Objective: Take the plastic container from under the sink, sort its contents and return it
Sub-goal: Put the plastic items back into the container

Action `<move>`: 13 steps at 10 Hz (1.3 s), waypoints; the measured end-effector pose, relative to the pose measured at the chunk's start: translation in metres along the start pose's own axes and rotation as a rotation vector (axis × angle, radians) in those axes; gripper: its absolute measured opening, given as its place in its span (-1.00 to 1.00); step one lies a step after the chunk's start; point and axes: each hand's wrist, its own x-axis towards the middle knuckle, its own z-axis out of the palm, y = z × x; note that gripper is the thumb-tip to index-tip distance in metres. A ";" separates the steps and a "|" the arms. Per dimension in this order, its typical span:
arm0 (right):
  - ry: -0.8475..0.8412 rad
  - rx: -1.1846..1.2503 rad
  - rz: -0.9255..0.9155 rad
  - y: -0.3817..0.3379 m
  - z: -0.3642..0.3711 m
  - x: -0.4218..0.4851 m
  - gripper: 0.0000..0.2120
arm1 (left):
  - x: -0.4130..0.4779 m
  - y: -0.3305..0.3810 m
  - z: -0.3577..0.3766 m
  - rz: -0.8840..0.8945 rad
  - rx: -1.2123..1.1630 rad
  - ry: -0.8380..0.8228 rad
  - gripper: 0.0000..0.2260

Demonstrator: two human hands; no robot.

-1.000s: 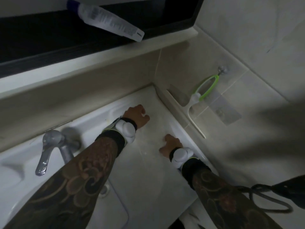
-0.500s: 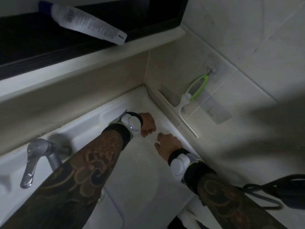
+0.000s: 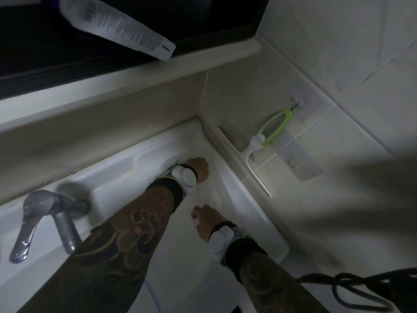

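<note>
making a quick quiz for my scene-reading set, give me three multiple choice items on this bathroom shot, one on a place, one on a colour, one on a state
1. Where is the squeegee?
A) lying on the floor
B) hanging from a wall hook
C) held by the person

2. What colour is its handle loop?
A) red
B) green
C) blue

3. How are the left hand and right hand?
A) both curled, holding nothing
B) both flat, fingers spread
C) both gripping a bottle

Answers:
1 B, the loop sits on the wall hook on the tiled wall.
2 B, the loop is bright green.
3 A, both hands show curled fingers over the sink with nothing in them.
</note>
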 end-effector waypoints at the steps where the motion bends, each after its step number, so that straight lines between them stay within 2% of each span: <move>1: 0.028 0.044 0.011 -0.001 0.000 -0.002 -0.72 | -0.002 0.003 -0.018 -0.004 -0.064 0.056 -0.61; 2: 0.024 0.046 0.003 -0.001 -0.004 -0.001 -0.71 | -0.004 0.007 -0.018 -0.009 -0.056 -0.087 -0.67; 3: 0.036 0.051 0.006 -0.001 -0.003 0.000 -0.72 | -0.004 0.008 0.001 -0.021 -0.093 -0.328 -0.68; 4: 0.027 0.062 0.022 -0.002 -0.004 0.000 -0.73 | 0.005 0.001 0.011 -0.011 0.012 -0.180 -0.67; 5: -0.042 0.054 0.019 -0.004 -0.009 -0.002 -0.70 | 0.010 -0.008 0.006 -0.038 0.012 -0.045 -0.64; 6: -0.160 -0.024 -0.006 -0.008 -0.018 -0.007 -0.66 | 0.014 -0.013 0.001 -0.043 0.023 -0.058 -0.57; 7: -0.106 -0.069 -0.058 -0.015 -0.034 -0.009 -0.71 | 0.015 -0.020 0.003 -0.019 0.025 -0.039 -0.56; 8: 0.111 0.026 -0.050 -0.026 -0.041 -0.003 -0.75 | 0.016 -0.024 0.011 -0.006 -0.036 -0.049 -0.55; 9: 0.177 0.091 -0.007 -0.034 -0.036 0.010 -0.67 | 0.019 -0.028 0.015 -0.011 -0.033 -0.057 -0.56; 10: 0.048 0.035 0.002 -0.036 -0.017 0.016 -0.66 | 0.018 -0.027 0.017 -0.034 -0.113 0.055 -0.65; 11: -0.072 0.068 -0.022 -0.032 -0.003 0.009 -0.69 | 0.018 -0.025 0.016 -0.014 -0.126 0.075 -0.65; 12: -0.124 0.090 -0.039 -0.021 -0.009 0.007 -0.68 | 0.017 -0.024 0.012 -0.001 -0.066 -0.001 -0.59; 13: 0.001 0.169 -0.005 -0.013 -0.022 0.007 -0.73 | 0.018 -0.023 0.006 -0.038 -0.073 -0.006 -0.58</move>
